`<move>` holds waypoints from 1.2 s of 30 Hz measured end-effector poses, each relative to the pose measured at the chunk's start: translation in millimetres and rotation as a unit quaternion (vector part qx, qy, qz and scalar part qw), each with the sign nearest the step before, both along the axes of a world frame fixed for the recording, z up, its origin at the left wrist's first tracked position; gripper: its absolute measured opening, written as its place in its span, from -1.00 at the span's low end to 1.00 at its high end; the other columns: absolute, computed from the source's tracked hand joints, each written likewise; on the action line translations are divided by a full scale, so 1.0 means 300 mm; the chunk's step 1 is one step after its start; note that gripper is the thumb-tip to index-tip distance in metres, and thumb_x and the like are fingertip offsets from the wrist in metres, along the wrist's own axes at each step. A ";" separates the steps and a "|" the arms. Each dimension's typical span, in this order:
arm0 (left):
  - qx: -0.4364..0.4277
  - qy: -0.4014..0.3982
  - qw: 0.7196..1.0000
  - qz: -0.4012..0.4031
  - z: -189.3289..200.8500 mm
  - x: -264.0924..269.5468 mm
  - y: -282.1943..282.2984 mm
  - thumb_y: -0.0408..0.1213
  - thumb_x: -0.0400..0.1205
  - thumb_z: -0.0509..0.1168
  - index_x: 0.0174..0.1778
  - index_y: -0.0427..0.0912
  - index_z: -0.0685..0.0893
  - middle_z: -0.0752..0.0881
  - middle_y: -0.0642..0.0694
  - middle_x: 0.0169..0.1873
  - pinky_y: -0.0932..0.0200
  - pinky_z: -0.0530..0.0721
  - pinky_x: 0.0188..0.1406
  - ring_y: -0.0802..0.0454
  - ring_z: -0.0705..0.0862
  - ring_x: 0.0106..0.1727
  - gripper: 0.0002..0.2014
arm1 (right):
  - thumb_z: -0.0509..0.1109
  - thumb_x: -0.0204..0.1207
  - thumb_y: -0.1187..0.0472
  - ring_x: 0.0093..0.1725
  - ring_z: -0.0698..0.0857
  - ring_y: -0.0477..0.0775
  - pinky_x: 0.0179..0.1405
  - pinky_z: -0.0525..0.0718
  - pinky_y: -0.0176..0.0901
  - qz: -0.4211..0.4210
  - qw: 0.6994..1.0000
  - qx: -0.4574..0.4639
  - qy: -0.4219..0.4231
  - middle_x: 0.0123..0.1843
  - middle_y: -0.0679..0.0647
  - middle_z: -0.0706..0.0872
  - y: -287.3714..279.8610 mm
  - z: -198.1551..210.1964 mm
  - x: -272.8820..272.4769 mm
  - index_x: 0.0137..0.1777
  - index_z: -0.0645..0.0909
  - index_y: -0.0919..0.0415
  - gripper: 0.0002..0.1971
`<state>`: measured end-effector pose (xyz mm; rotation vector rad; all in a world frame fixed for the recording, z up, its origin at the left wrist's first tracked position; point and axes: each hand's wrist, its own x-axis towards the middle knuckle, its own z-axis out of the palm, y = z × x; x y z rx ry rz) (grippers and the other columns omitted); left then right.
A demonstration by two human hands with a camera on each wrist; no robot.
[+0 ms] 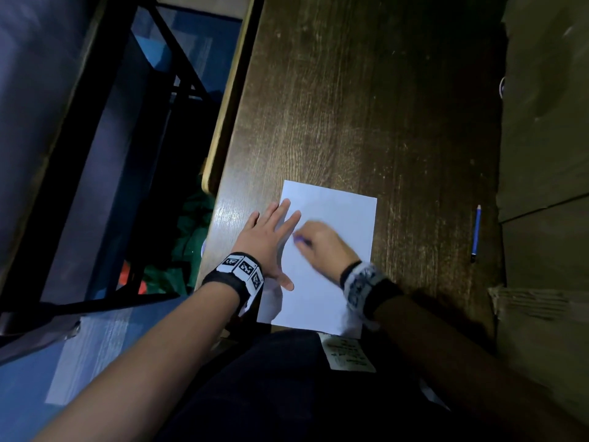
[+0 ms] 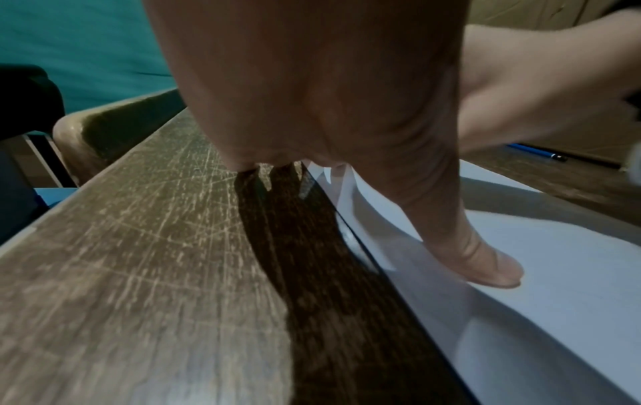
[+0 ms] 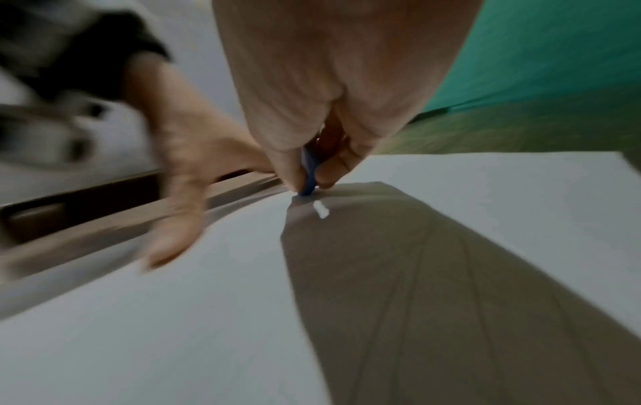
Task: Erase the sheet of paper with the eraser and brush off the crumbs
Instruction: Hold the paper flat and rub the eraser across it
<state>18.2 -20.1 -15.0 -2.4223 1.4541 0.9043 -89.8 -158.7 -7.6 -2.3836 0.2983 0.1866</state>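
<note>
A white sheet of paper (image 1: 331, 237) lies on the dark wooden desk (image 1: 366, 106), near its front edge. My left hand (image 1: 271, 231) lies flat with straight fingers across the sheet's left edge and presses it down; its thumb (image 2: 485, 260) rests on the paper (image 2: 555, 274). My right hand (image 1: 318, 240) pinches a small blue eraser (image 3: 308, 175) between thumb and fingers, its tip touching the paper (image 3: 173, 328) close to the left hand's fingers. The right hand looks blurred in the head view. A white crumb (image 3: 320, 209) lies beside the eraser tip.
A blue pencil (image 1: 476, 232) lies on the desk to the right of the sheet, also seen as the pencil (image 2: 537, 153) in the left wrist view. Cardboard boxes (image 1: 548, 154) stand along the right. The desk's left edge (image 1: 223, 122) drops to a blue floor and black frame.
</note>
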 end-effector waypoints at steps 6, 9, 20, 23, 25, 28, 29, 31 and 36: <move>0.004 -0.005 1.000 0.000 0.007 -0.005 -0.001 0.53 0.16 0.54 0.77 0.04 -0.40 -0.47 -0.09 0.74 -0.25 -0.14 0.77 -0.12 -0.38 0.78 0.55 | 0.35 0.60 0.33 -0.11 0.59 0.11 -0.02 0.58 -0.05 0.066 0.998 0.004 -0.004 -0.16 0.13 0.67 0.099 0.013 -0.075 -0.09 0.70 0.25 -0.89; 0.003 0.002 1.000 0.003 0.005 0.000 -0.001 0.53 0.15 0.54 0.77 0.06 -0.39 -0.47 -0.06 0.74 -0.25 -0.16 0.77 -0.10 -0.39 0.78 0.55 | 0.33 0.62 0.27 -0.09 0.60 0.08 0.00 0.58 -0.08 0.092 0.995 0.004 0.026 -0.15 0.10 0.67 0.047 0.028 -0.039 -0.08 0.70 0.22 -0.88; 0.000 0.003 1.000 0.002 -0.002 0.004 0.003 0.56 0.12 0.53 0.77 0.07 -0.40 -0.46 -0.05 0.74 -0.25 -0.15 0.77 -0.09 -0.39 0.78 0.56 | 0.36 0.59 0.29 -0.07 0.61 0.09 0.03 0.59 -0.07 0.065 0.998 -0.009 0.011 -0.14 0.11 0.68 0.021 0.011 -0.028 -0.04 0.71 0.24 -0.90; -0.001 -0.006 1.000 -0.007 0.007 -0.003 0.006 0.58 0.13 0.51 0.78 0.05 -0.37 -0.42 -0.08 0.76 -0.24 -0.13 0.77 -0.12 -0.33 0.79 0.55 | 0.39 0.58 0.32 -0.04 0.65 0.10 0.07 0.60 -0.13 -0.125 0.991 -0.041 -0.037 -0.09 0.16 0.72 -0.043 -0.009 0.046 0.04 0.73 0.30 -0.87; -0.002 -0.007 1.000 -0.007 0.009 -0.004 0.004 0.57 0.13 0.52 0.78 0.05 -0.37 -0.42 -0.08 0.76 -0.24 -0.13 0.77 -0.12 -0.33 0.79 0.56 | 0.39 0.57 0.36 -0.08 0.65 0.17 0.03 0.58 -0.07 -0.108 0.993 -0.026 -0.048 -0.14 0.21 0.71 0.008 -0.010 0.010 -0.02 0.73 0.34 -0.90; 0.000 0.002 1.000 0.006 0.004 0.002 0.004 0.55 0.13 0.54 0.77 0.07 -0.39 -0.47 -0.05 0.74 -0.23 -0.17 0.77 -0.09 -0.37 0.78 0.56 | 0.36 0.58 0.34 -0.14 0.59 0.17 -0.06 0.54 0.00 0.088 0.996 0.010 0.003 -0.22 0.15 0.65 0.101 0.026 -0.092 -0.15 0.69 0.27 -0.89; 0.000 0.004 1.000 0.006 0.004 0.003 0.004 0.55 0.14 0.54 0.77 0.07 -0.40 -0.47 -0.05 0.74 -0.22 -0.18 0.77 -0.09 -0.37 0.78 0.56 | 0.35 0.59 0.32 -0.13 0.59 0.15 -0.05 0.55 -0.01 0.108 0.994 0.014 0.020 -0.22 0.13 0.65 0.080 0.033 -0.084 -0.15 0.69 0.25 -0.88; 0.000 0.005 1.000 0.001 0.003 0.004 0.004 0.56 0.13 0.53 0.78 0.08 -0.38 -0.45 -0.05 0.75 -0.22 -0.17 0.77 -0.10 -0.35 0.78 0.56 | 0.36 0.59 0.32 -0.14 0.61 0.15 -0.02 0.58 0.03 0.026 1.000 -0.004 0.007 -0.22 0.16 0.66 0.007 0.012 -0.009 -0.16 0.70 0.28 -0.87; -0.002 -0.003 1.000 -0.004 0.001 0.000 0.004 0.58 0.12 0.51 0.78 0.06 -0.38 -0.44 -0.07 0.75 -0.24 -0.14 0.76 -0.11 -0.34 0.79 0.56 | 0.39 0.57 0.37 -0.11 0.66 0.23 0.02 0.63 0.05 -0.117 0.991 -0.031 -0.052 -0.18 0.23 0.69 0.006 -0.019 0.002 -0.10 0.73 0.34 -0.91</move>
